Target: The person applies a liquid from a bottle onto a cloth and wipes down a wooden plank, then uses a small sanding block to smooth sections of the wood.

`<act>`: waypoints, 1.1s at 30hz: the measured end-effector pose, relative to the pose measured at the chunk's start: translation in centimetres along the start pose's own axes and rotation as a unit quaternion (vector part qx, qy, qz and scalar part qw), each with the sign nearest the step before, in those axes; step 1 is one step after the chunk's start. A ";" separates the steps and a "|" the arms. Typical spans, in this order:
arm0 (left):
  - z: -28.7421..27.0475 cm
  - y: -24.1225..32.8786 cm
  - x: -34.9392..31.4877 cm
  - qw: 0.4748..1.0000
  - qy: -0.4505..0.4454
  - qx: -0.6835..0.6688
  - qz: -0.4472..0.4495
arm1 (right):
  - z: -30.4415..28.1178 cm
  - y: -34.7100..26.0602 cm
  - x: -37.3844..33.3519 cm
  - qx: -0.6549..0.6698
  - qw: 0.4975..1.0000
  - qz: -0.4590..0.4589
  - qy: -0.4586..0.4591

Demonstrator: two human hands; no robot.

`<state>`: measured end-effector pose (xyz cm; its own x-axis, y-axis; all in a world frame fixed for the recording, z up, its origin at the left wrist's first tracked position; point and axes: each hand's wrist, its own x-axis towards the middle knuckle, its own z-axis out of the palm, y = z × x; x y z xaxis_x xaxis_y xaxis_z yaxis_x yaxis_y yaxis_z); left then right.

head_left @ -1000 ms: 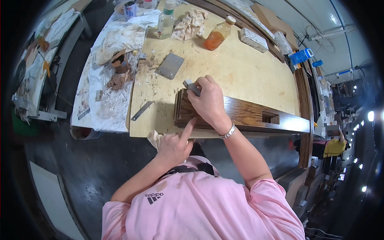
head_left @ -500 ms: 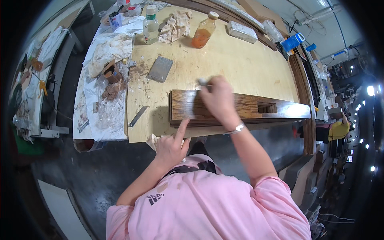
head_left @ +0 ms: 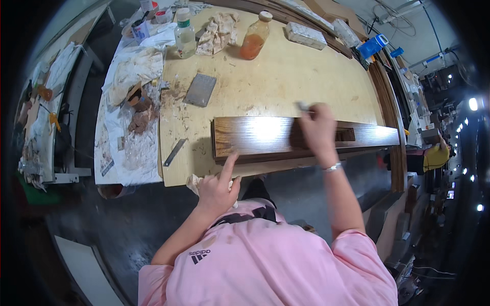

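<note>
While the dark wooden board (head_left: 286, 136) lies lengthwise along the near edge of the tabletop (head_left: 286, 76), I see my right hand (head_left: 317, 127) curled on top of it, clutching a small grey tool (head_left: 302, 106) that is too blurred to name. My left hand (head_left: 218, 187) grips a pale rag (head_left: 196, 182) at the tabletop's edge, forefinger stretched out and touching the board's front face. A grey sanding pad (head_left: 200, 90) lies beyond, near an orange bottle (head_left: 253, 36).
</note>
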<state>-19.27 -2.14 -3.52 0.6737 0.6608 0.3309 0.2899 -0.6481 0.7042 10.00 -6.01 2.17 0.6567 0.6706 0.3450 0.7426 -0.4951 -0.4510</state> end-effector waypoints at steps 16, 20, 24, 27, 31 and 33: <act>-2.6 1.1 0.9 0.994 -0.066 -0.034 -0.084 | -1.7 2.8 -0.4 -0.055 0.998 -0.005 0.028; -5.8 2.1 3.7 0.978 -0.011 -0.168 -0.123 | 0.7 -3.8 -1.7 0.068 0.997 -0.021 -0.008; -6.0 4.6 10.5 0.978 0.005 -0.179 -0.107 | 1.8 -6.0 -2.2 0.068 0.994 -0.040 -0.071; -2.8 4.8 13.3 0.995 -0.084 -0.051 -0.002 | 1.5 -2.5 -1.8 0.035 0.998 -0.034 -0.042; 1.5 3.4 12.5 0.957 -0.183 0.184 0.132 | -2.5 5.1 0.8 -0.095 0.992 0.077 0.012; 2.2 3.5 12.3 0.947 -0.170 0.221 0.161 | -2.8 4.4 0.8 -0.068 0.995 0.077 -0.001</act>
<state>-8.47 2.93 1.62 0.9338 0.2900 0.2096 0.2373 -0.9404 0.2437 14.13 -9.21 2.78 0.7639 0.5823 0.2782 0.6442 -0.6624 -0.3824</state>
